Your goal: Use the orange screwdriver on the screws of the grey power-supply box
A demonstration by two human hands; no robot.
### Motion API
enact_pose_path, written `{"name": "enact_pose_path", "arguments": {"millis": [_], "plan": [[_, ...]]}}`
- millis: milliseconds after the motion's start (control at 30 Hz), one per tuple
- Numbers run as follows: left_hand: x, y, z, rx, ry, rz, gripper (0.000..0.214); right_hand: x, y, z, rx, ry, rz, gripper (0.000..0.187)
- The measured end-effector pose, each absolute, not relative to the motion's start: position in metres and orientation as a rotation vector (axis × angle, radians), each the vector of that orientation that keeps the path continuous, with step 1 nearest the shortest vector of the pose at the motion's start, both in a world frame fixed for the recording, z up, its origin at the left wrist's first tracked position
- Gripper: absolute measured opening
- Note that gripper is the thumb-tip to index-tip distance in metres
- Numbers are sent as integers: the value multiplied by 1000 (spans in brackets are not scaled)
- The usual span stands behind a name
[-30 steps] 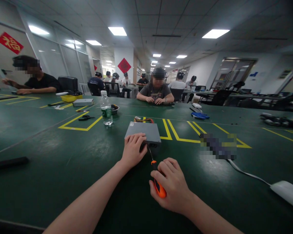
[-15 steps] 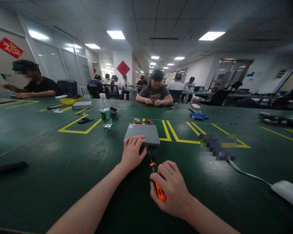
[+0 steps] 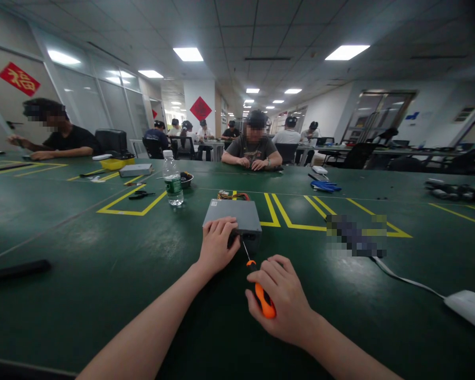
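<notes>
A grey metal computer power supply (image 3: pixel 243 214) sits on the green table, its bundle of coloured cables (image 3: pixel 233 196) at the far side. My left hand (image 3: pixel 218 244) grips its near left corner, fingers on top and thumb against the near face. My right hand (image 3: pixel 285 298) holds an orange-and-black screwdriver (image 3: pixel 266 302) by its handle, with thumb and fingers loosely around it. The thin shaft points up and away to the near face of the power supply, beside my left thumb. Whether the tip sits in a screw is too small to tell.
A water bottle (image 3: pixel 173 182) stands left of the power supply, near a bowl (image 3: pixel 186 180) and black pliers-like tool (image 3: pixel 141 195). Blue gloves (image 3: pixel 325 186) and a white power strip (image 3: pixel 469 309) lie to the right. A co-worker (image 3: pixel 253 145) sits opposite.
My right-hand fingers have loosened and shifted around the screwdriver handle, showing more of the orange. My left hand stays on the power supply. The whole view has shifted slightly.
</notes>
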State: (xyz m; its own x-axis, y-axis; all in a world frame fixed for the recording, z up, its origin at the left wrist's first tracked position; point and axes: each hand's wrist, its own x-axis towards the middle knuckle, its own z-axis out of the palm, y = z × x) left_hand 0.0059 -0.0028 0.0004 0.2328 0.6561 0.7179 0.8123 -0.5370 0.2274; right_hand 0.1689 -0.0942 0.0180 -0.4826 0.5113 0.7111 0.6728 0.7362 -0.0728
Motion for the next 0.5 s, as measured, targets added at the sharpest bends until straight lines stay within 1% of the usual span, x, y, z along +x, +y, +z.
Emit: {"name": "enact_pose_path", "arguments": {"millis": [133, 300, 500], "plan": [[5, -3, 0, -2318, -1394, -1191, 21, 173, -92, 19, -910, -2102, -256, 18], [6, -3, 1, -2309, -1393, -1198, 20, 170, -92, 11, -861, -2146, -316, 9], [6, -4, 2, -2306, -1392, -1201, 20, 169, -94, 14, -853, -2229, -335, 15]]}}
